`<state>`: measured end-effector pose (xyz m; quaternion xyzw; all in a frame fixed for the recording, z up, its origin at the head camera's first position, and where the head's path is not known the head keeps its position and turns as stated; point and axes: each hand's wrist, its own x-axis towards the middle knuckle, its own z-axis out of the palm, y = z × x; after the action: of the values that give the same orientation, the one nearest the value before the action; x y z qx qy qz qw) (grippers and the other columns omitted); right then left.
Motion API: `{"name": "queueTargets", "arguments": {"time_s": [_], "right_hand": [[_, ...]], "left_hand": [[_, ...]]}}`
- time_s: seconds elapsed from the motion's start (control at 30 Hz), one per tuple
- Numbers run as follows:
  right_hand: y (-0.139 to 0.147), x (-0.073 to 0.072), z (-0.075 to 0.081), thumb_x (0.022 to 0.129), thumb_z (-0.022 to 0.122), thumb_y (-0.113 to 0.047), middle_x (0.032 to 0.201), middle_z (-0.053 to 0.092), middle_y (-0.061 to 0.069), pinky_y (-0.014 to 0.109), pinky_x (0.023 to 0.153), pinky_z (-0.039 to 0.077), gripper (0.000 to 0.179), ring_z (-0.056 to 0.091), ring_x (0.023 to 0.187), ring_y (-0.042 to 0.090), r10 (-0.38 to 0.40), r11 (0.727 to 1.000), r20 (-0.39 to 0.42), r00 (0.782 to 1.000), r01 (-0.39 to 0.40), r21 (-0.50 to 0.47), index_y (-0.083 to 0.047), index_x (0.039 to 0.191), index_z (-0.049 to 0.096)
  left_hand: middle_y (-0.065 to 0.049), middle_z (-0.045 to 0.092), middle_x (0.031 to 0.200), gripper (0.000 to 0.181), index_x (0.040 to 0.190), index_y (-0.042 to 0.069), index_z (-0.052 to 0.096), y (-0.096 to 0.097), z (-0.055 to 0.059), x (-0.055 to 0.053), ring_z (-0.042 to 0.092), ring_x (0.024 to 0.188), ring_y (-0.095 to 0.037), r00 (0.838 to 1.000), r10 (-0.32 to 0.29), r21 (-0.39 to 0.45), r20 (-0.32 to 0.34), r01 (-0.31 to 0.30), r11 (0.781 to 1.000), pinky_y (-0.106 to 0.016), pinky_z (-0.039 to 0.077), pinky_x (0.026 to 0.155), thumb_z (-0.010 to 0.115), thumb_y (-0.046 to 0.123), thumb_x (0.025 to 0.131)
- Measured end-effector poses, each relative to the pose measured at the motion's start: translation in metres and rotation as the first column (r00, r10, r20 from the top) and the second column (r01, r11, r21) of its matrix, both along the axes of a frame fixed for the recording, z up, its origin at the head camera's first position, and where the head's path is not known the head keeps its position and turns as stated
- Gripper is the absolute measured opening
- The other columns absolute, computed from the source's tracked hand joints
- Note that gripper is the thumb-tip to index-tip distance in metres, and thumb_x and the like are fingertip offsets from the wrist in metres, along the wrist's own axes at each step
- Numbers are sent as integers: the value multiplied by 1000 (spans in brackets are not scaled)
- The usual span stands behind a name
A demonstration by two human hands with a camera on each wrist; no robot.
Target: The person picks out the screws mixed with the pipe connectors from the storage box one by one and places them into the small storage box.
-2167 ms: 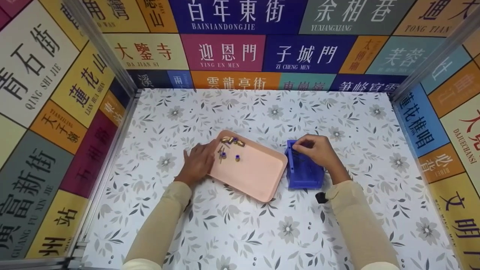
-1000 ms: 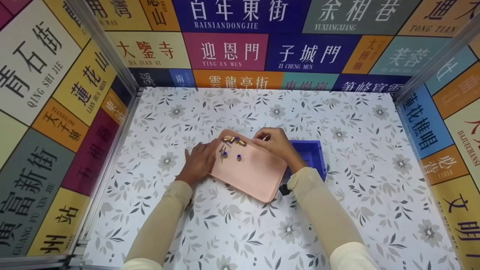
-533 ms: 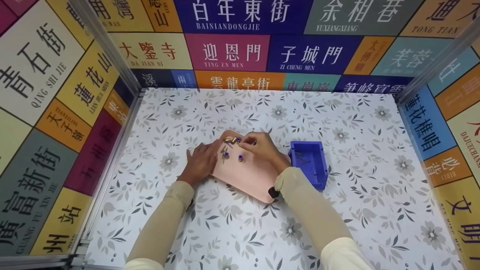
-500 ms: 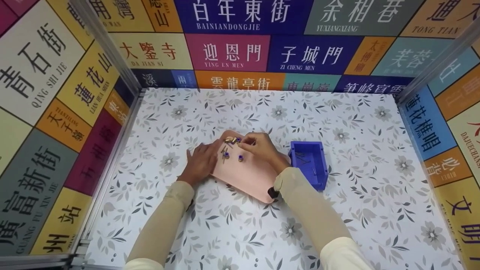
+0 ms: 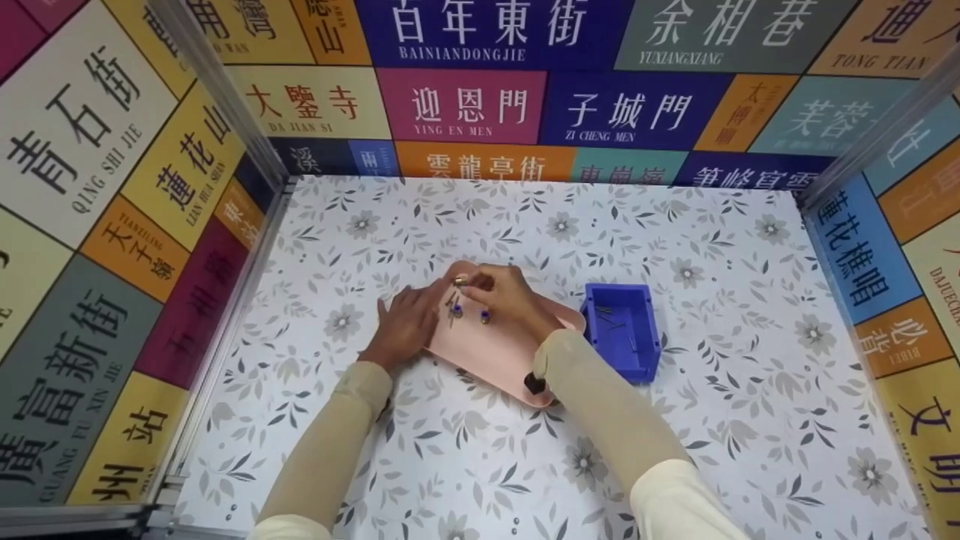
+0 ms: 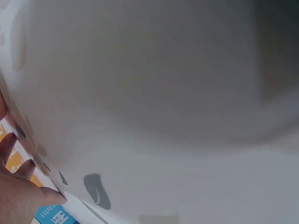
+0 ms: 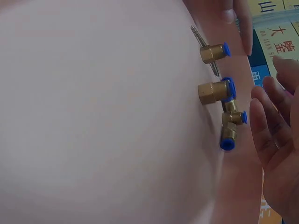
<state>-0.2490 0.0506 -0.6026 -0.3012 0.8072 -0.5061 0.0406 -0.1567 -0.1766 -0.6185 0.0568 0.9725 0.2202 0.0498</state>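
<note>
A pink tray (image 5: pixel 484 351) lies slanted on the patterned table. My left hand (image 5: pixel 405 324) rests on its left edge with fingers spread. Over the tray's upper left part is my right hand (image 5: pixel 504 296), its thumb and finger tips beside the brass fittings. In the right wrist view its fingers look slightly bent, near a small fitting (image 7: pixel 233 117) with a blue collar. Whether it pinches anything is hidden. Two more brass push-in fittings, one upper (image 7: pixel 214 53) and one larger (image 7: pixel 214 92), lie near thin screws (image 7: pixel 197 36).
A blue plastic bin (image 5: pixel 613 351) stands close to the tray's right side, with several thin dark pieces in it. Panels with printed street names (image 5: pixel 459 105) wall the table at the back and sides.
My right hand has moved left from the blue bin to the tray, then further towards its upper left corner. My left hand has stayed on the tray's edge.
</note>
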Motion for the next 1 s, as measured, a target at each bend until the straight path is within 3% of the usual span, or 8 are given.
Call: {"name": "queueTargets", "arguments": {"time_s": [0.53,1.0], "right_hand": [[-15,2,-22,93,76,-19,90,77,5,24,66,56,21,69,77,12,-55,994,14,998,54,95,-8,110,77],[-19,3,-32,92,78,-18,91,76,2,28,72,58,16,70,80,13,-101,986,-25,995,103,129,-8,104,79]], "left_hand": [[-4,46,156,53,163,44,16,0,1,-1,30,152,-38,1000,-21,12,-12,21,1000,-81,8,114,26,47,110],[-3,45,157,54,163,43,17,-2,-1,0,31,152,-38,1000,-16,-9,-12,16,1000,-82,10,113,24,49,110]]}}
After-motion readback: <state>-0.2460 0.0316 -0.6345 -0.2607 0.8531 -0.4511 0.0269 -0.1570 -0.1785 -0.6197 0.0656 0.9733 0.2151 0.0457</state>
